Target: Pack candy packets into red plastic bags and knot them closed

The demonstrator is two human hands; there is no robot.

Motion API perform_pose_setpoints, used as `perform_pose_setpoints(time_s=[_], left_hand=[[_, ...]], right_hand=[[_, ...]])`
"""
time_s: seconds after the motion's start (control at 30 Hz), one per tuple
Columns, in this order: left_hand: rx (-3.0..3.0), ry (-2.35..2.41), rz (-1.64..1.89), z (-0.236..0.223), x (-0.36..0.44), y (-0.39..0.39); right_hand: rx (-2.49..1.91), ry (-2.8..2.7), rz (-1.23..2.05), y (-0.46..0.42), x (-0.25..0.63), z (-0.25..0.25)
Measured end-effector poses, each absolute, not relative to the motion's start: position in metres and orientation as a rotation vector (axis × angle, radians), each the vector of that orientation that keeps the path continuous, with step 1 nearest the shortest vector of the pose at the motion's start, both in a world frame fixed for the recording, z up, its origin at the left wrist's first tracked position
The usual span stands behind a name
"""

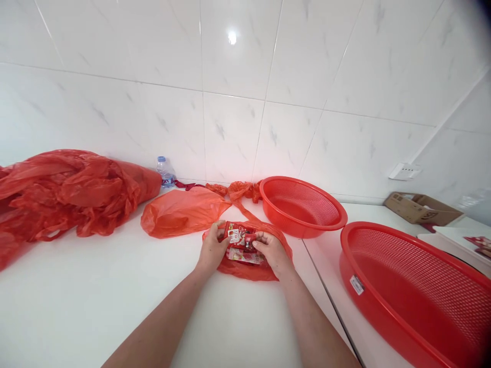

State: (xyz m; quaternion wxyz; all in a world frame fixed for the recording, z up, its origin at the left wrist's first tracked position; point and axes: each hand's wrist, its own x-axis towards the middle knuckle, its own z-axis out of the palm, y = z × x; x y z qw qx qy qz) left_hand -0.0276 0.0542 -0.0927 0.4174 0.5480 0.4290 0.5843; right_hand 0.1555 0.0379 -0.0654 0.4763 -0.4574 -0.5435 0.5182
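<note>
Both hands are together over a red plastic bag (245, 272) lying open on the white table. My left hand (214, 247) grips the left side of a red printed packet (233, 232), thumb on its front. In my right hand (271, 250), a small dark red packet (250, 241) is pinched between thumb and fingers, in front of the larger packet's right part. Below them a pale, clear-wrapped packet with pink print (244, 256) rests on the bag. The small print is too blurred to read.
Right of the bag stand two red perforated baskets (303, 230) (383, 301). A big heap of red plastic bags (76, 194) fills the left, with a flat red bag (184, 212) beside it. A water bottle (165, 174) and a cardboard box (414, 208) stand near the wall.
</note>
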Motion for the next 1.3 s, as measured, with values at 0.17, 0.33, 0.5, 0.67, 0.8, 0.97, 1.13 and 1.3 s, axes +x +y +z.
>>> perform_pose_setpoints(time_s=[0.17, 0.33, 0.5, 0.67, 0.8, 0.97, 1.13, 1.3], left_hand=[[1.786, 1.302, 1.682, -0.077, -0.03, 0.045], [1.947, 1.178, 1.523, -0.067, -0.021, 0.034], [2.057, 1.2, 1.338, -0.073, -0.018, 0.037], [2.05, 1.253, 1.337, -0.077, -0.018, 0.04], [2.075, 1.281, 1.347, -0.075, -0.011, 0.033], [2.058, 1.25, 1.412, -0.074, -0.009, 0.03], [2.088, 1.308, 1.423, -0.071, -0.025, 0.035], [2.316, 1.265, 1.124, -0.069, -0.032, 0.038]], right_hand=[[-1.143, -1.304, 1.276, 0.037, 0.15, -0.066], [-1.104, -1.379, 1.162, 0.034, 0.148, -0.062], [-1.095, -1.383, 1.123, 0.031, 0.146, -0.06], [-1.052, -1.373, 1.284, 0.027, 0.142, -0.06], [-1.079, -1.388, 1.235, 0.026, 0.139, -0.058], [-1.141, -1.55, 0.86, 0.026, 0.144, -0.05], [-1.323, -1.566, 0.568, 0.032, 0.156, -0.055], [-1.487, -1.633, 0.415, 0.039, 0.16, -0.066]])
